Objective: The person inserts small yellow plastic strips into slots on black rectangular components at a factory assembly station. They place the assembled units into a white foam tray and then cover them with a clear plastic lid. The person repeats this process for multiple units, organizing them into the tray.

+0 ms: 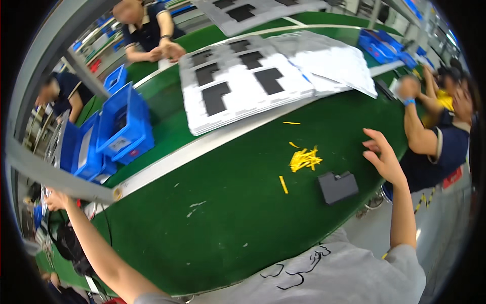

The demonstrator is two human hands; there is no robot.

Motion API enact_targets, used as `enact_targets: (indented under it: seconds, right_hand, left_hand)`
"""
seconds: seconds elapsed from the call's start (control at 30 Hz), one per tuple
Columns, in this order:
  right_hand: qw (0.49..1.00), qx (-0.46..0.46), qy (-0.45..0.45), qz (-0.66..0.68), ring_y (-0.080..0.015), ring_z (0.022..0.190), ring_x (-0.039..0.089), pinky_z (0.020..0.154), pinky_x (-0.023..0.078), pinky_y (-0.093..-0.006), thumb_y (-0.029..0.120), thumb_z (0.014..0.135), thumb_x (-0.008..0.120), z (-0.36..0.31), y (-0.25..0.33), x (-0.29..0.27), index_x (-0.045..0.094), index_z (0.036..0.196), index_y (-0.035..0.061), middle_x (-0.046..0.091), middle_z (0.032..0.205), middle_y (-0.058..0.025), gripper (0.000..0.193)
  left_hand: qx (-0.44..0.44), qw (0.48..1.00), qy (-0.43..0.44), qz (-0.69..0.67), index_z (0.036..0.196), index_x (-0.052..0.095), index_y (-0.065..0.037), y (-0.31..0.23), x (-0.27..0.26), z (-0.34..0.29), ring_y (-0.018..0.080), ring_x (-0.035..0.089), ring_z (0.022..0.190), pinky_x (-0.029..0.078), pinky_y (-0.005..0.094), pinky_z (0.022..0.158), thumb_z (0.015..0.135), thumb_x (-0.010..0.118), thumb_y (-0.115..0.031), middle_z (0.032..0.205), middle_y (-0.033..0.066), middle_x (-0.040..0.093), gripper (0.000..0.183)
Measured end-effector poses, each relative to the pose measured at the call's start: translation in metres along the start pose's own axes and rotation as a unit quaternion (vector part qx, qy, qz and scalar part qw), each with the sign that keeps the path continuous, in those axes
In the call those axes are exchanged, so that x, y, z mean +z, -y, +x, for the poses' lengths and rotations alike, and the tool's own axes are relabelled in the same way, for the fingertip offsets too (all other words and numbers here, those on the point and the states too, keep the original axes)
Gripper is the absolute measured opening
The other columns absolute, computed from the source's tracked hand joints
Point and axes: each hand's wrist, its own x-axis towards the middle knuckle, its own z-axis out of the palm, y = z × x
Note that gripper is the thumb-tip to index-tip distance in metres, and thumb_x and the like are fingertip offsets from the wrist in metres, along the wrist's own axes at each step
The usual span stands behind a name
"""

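At the far left, my left hand point(56, 200) reaches past the grey metal post, its fingers bent around something too small to make out. My right hand point(386, 158) hovers over the right side of the green table, fingers apart and holding nothing. Below and to the left of it lies a dark grey box-shaped part point(338, 188) with a notch in its upper edge. A loose heap of short yellow strips point(305, 159) sits left of that part. One single yellow strip point(283, 185) lies apart from the heap, and another point(291, 123) lies farther back.
White foam trays point(202, 120) with dark notched parts are stacked across the table; bagged white sheets point(339, 63) lie beside them. Blue bins point(126, 124) stand at left, near the metal post point(55, 177). Co-workers sit opposite point(144, 30) and at right point(435, 142).
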Motion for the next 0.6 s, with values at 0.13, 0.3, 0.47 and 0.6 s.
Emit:
enact_targets:
  seconds: [0.13,0.3,0.47,0.6]
  right_hand:
    - [0.996,-0.067,0.016,-0.054,-0.0203,0.104,0.057,0.09,0.045,-0.0328,0.003,0.084,0.064,0.026,0.033,-0.005,0.047,0.133,0.0076,0.049,0.129,-0.0094,0.053]
    - [0.984,-0.161,0.01,-0.074,-0.0274,0.111,0.054,0.096,0.043,-0.0369,0.009,0.084,0.064,0.088,0.006,-0.006,0.049,0.129,0.0022,0.052,0.126,-0.0133,0.048]
    - [0.916,-0.209,-0.17,-0.297,-0.0332,0.119,0.049,0.1,0.04,-0.0425,0.019,0.083,0.067,0.181,-0.073,-0.01,0.052,0.125,0.0032,0.052,0.125,-0.0162,0.048]
    - [0.911,-0.091,-0.138,-0.377,-0.0291,0.107,0.054,0.091,0.043,-0.0429,0.019,0.078,0.072,0.185,-0.084,-0.019,0.059,0.11,0.0039,0.056,0.11,-0.0107,0.038]
  left_hand:
    - [0.167,0.978,0.085,-0.094,0.135,0.043,0.0,0.042,0.016,-0.033,0.0393,0.034,0.13,0.026,0.0509,0.108,0.085,0.055,-0.056,0.138,0.0258,0.038,0.076]
    - [0.187,0.971,0.127,-0.075,0.136,0.033,0.016,0.034,0.003,0.063,0.0445,0.036,0.13,0.028,0.0464,0.11,0.089,0.05,-0.056,0.137,0.0354,0.039,0.088]
    - [0.142,0.961,0.162,-0.172,0.131,0.039,0.018,-0.004,-0.101,0.015,0.0436,0.042,0.127,0.033,0.0422,0.107,0.095,0.047,-0.046,0.134,0.0354,0.043,0.074]
    - [0.176,0.94,0.189,-0.225,0.136,0.036,0.014,-0.035,-0.23,-0.017,0.0382,0.04,0.13,0.029,0.039,0.11,0.098,0.045,-0.041,0.14,0.0293,0.04,0.067]
